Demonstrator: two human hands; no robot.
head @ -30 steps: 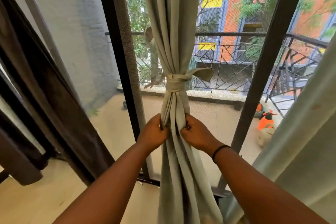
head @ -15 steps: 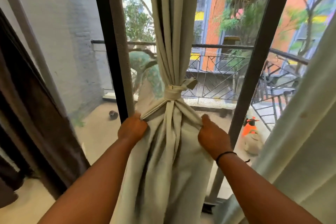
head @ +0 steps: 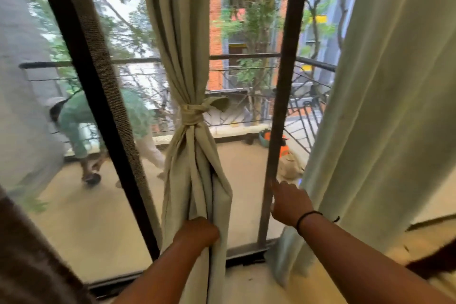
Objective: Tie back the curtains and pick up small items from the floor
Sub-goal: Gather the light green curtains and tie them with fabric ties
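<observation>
The middle curtain (head: 187, 175) is tied (knot (head: 191, 113) done); left hand (head: 197, 229) grips it, right hand (head: 287, 202), fingers loose, should next grab the right curtain (head: 375, 106).

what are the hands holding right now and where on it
The left hand grips the tied curtain by its lower folds, well below the knot. The right hand holds nothing.

Dark-framed glass doors (head: 281, 86), railed balcony (head: 246, 56), daylit brick buildings (head: 216, 32) beyond.

Bare forearms, thin black band (head: 308, 217) on right wrist
</observation>
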